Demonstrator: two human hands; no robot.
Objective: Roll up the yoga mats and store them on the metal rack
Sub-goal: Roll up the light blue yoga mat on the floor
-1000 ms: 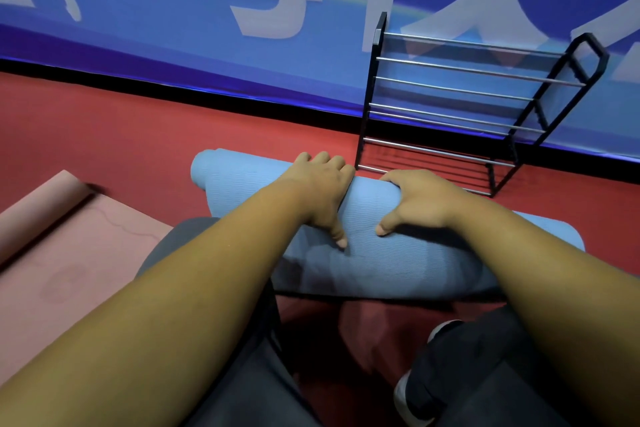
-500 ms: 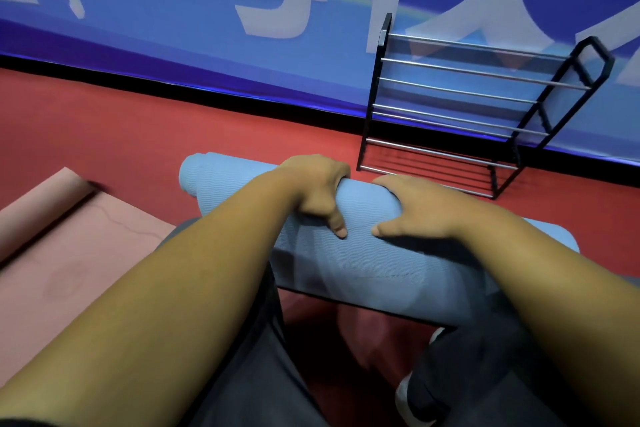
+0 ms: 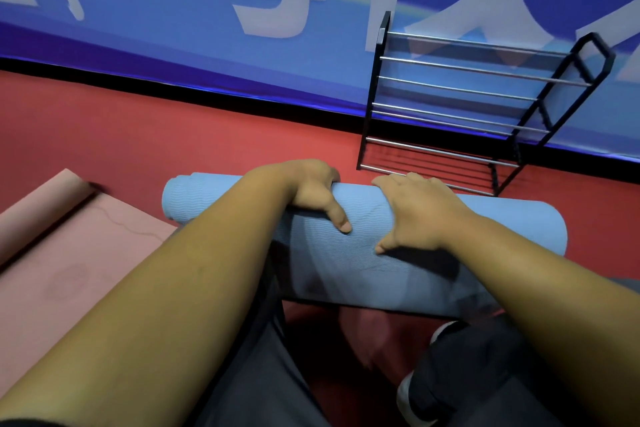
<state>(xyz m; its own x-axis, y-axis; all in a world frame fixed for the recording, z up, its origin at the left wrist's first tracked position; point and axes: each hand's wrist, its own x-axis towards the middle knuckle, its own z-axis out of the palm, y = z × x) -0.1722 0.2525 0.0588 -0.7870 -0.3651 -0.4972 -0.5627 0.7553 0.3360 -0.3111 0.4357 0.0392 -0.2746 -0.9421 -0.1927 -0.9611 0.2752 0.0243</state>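
Observation:
A light blue yoga mat [image 3: 512,225] lies rolled into a thick tube across the red floor in front of my knees. My left hand [image 3: 313,192] grips the top of the roll, fingers curled over its far side and thumb on the near side. My right hand [image 3: 419,213] lies on the roll just to the right, fingers wrapped over the top, thumb pointing down the near face. The black metal rack [image 3: 485,107] with silver bars stands just behind the roll against the wall, its shelves bare.
A pink yoga mat [image 3: 59,263] lies flat at the left, its far end partly rolled. My grey-trousered legs and a shoe [image 3: 426,395] are under the blue roll. A blue banner wall [image 3: 207,55] with a black base strip bounds the red floor.
The blue roll has turned a little further away from me toward the rack. My left fingers have curled further over its far side and both hands shifted slightly.

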